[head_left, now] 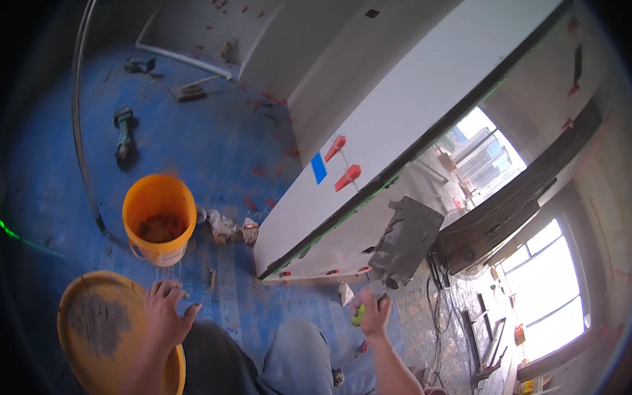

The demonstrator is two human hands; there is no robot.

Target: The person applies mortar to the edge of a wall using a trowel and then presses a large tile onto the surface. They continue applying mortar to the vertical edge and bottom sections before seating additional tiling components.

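My left hand hovers over the right side of a big round yellow tray or lid. Its fingers are loosely bent with the thumb apart, and nothing shows in them. Grey mortar is smeared on the tray. In my right hand, closed, is a trowel whose green handle pokes out beside the fingers. A wide grey, mortar-coated blade extends beyond that hand, near the lower end of a large white panel; its join to the handle is blurred.
An orange bucket with dark residue stands left of the panel. Beyond it, a teal power tool lies on blue floor sheeting. Red clips and blue tape sit on the panel. Cables and dark frames lie at right.
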